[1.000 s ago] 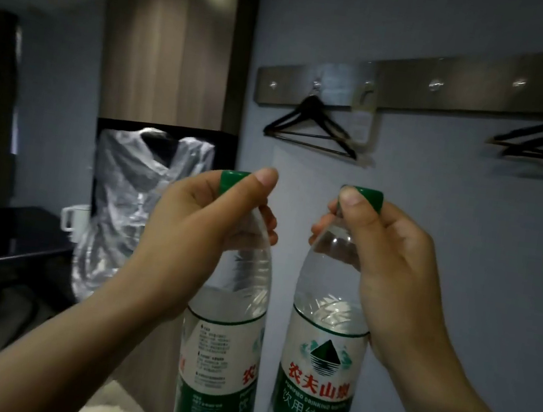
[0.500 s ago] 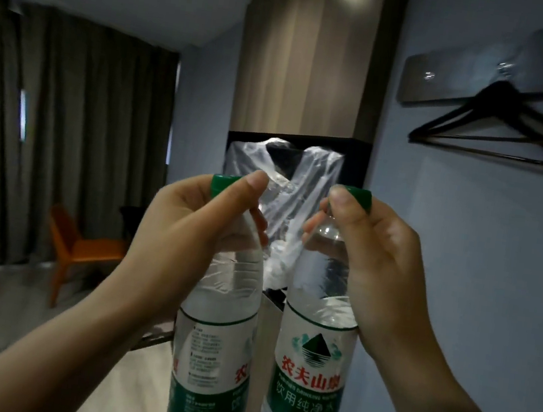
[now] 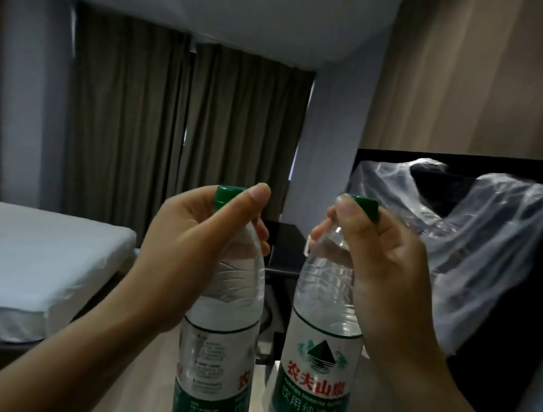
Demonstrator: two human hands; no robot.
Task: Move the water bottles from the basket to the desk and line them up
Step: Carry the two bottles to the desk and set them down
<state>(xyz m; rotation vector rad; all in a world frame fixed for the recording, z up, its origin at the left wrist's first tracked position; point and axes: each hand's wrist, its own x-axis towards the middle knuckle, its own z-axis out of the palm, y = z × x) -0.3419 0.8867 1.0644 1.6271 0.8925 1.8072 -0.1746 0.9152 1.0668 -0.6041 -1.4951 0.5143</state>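
We hold two clear water bottles upright in the air, side by side and slightly apart: the left bottle [image 3: 220, 337] turns its small print toward us, the right bottle [image 3: 318, 353] its mountain logo. Our left hand [image 3: 188, 246] and right hand [image 3: 388, 280] each curl round a neck, thumbs against the green caps [image 3: 365, 206]. Behind are a white bed [image 3: 14, 258], dark curtains [image 3: 177, 124] and a hanging clear plastic bag [image 3: 483, 261].

clear glossy plastic bottles [image 3: 321, 316], matt curtains [image 3: 184, 125]

left bottle [image 3: 213, 364] and right bottle [image 3: 315, 370] bases cut off below.
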